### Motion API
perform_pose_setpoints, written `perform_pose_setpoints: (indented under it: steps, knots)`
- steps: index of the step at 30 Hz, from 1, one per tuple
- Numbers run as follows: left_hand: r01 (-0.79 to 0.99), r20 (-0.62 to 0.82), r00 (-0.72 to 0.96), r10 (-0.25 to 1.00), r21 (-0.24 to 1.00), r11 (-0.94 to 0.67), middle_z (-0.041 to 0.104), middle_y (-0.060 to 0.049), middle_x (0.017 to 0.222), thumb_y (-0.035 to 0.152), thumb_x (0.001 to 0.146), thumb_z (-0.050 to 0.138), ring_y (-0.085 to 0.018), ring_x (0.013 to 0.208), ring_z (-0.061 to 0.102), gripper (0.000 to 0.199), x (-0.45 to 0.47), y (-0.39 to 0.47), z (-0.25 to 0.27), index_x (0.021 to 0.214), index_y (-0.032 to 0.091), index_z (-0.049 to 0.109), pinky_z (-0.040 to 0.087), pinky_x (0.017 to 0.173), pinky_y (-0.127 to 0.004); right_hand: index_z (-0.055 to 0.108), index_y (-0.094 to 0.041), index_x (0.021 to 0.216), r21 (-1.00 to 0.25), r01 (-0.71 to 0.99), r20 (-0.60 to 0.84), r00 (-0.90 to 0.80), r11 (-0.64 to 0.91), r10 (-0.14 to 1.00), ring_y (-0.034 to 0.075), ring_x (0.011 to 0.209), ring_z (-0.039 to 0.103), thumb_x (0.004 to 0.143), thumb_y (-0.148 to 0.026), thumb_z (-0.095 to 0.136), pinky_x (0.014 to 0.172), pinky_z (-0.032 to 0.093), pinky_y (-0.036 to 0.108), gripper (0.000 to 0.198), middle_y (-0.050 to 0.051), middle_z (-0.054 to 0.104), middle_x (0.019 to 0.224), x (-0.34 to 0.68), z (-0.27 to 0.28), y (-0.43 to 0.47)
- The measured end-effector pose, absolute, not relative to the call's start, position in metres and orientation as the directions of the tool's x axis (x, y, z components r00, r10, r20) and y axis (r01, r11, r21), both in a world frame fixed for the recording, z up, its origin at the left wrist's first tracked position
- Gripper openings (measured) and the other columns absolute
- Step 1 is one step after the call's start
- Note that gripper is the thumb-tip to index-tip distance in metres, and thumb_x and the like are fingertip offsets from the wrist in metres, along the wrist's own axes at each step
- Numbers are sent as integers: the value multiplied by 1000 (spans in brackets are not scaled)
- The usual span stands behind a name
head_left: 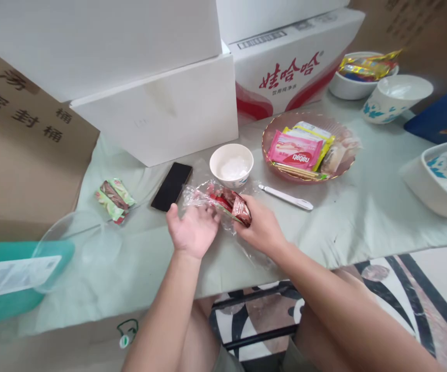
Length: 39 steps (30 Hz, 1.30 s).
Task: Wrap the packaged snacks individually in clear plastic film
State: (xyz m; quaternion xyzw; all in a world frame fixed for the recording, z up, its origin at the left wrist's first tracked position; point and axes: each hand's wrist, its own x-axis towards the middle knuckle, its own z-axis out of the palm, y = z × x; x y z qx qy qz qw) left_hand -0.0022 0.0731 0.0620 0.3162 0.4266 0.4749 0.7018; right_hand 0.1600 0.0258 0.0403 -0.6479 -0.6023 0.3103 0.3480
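Observation:
My right hand (262, 227) grips a red-and-brown snack packet (241, 209), which sits partly inside a crinkled clear plastic bag (200, 194). My left hand (194, 230) is palm up beside it, thumb spread away, with the bag's film lying against its fingertips. Just beyond both hands stands a white paper bowl (232, 164) with something whitish in it. A dark phone (172, 186) rests flat to the left of the bowl. To the right lies a slim white tool (285, 197), its kind unclear. Farther left is a green-and-brown wrapped snack (115, 200).
A pink scalloped dish (304, 178) holds wrapped snacks. White boxes (169, 113) and a printed carton (289, 72) line the back. At right are a paper cup (396, 98) and white containers (436, 178). A clear round lid (78, 253) lies left, by a teal item (18, 305).

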Motion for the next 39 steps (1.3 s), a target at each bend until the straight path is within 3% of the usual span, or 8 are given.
perform_pose_setpoints:
  steps: [7, 15, 21, 23, 26, 33, 36, 39]
  knots:
    - [-387, -297, 253, 921, 841, 377, 69, -3, 115, 45, 60, 91, -21, 114, 65, 60, 13, 45, 42, 110, 28, 63, 50, 103, -34, 56, -18, 132, -782, 620, 151, 83, 68, 985, 33, 109, 66, 80, -22, 58, 90, 53, 46, 52, 16, 69, 125, 152, 35, 24]
    - [-316, -321, 315, 893, 852, 417, 73, -2, 111, 23, 66, 83, -22, 110, 67, 52, 12, 42, 37, 114, 26, 63, 50, 100, -33, 55, -20, 132, -814, 569, 172, 45, 116, 984, 31, 111, 66, 76, -18, 55, 93, 54, 48, 56, 15, 69, 125, 141, 30, 21]
    - [-173, -361, 10, 933, 918, 357, 67, 1, 83, 23, 65, 81, -13, 82, 65, 30, 5, 46, 28, 84, 20, 59, 51, 78, -26, 59, -22, 123, -799, 599, 135, 98, 50, 986, 31, 104, 68, 78, -19, 57, 87, 54, 44, 45, 13, 72, 115, 135, 28, 23]
    - [-115, -375, -1, 927, 921, 373, 62, 2, 71, 25, 66, 77, -11, 71, 60, 22, 2, 47, 28, 70, 18, 57, 48, 70, -24, 60, -21, 121, -800, 598, 132, 108, 42, 985, 31, 104, 68, 80, -23, 60, 89, 53, 45, 41, 13, 73, 113, 134, 30, 23]
    - [-268, -431, 61, 900, 862, 431, 68, -1, 78, 25, 63, 72, -13, 75, 64, 22, -5, 50, 35, 62, 19, 51, 50, 72, -25, 58, -21, 119, -838, 546, 74, 129, -8, 989, 31, 101, 69, 79, -29, 65, 88, 54, 45, 42, 12, 73, 110, 135, 34, 24]
    - [-554, -403, 327, 855, 651, 519, 74, -8, 122, 20, 59, 59, -29, 128, 61, 8, -16, 52, 51, 63, 20, 52, 53, 102, -42, 53, -22, 120, -990, 95, -86, 190, -105, 978, 28, 107, 68, 72, -34, 75, 95, 54, 45, 54, 10, 72, 119, 140, 37, 26]
    - [-577, -420, 364, 832, 599, 555, 74, -11, 122, 21, 58, 57, -32, 130, 59, 6, -19, 54, 51, 64, 20, 55, 51, 101, -46, 55, -22, 120, -956, -254, -186, 134, -148, 973, 26, 109, 69, 69, -33, 78, 99, 54, 43, 57, 9, 71, 121, 137, 37, 26]
    - [-596, -416, 415, 809, 547, 587, 75, -13, 114, 22, 56, 55, -33, 119, 64, 7, -22, 56, 52, 55, 19, 48, 52, 95, -46, 61, -22, 113, -824, -511, -309, 47, -243, 950, 22, 88, 72, 66, -34, 83, 80, 60, 36, 54, 4, 75, 103, 136, 41, 24]
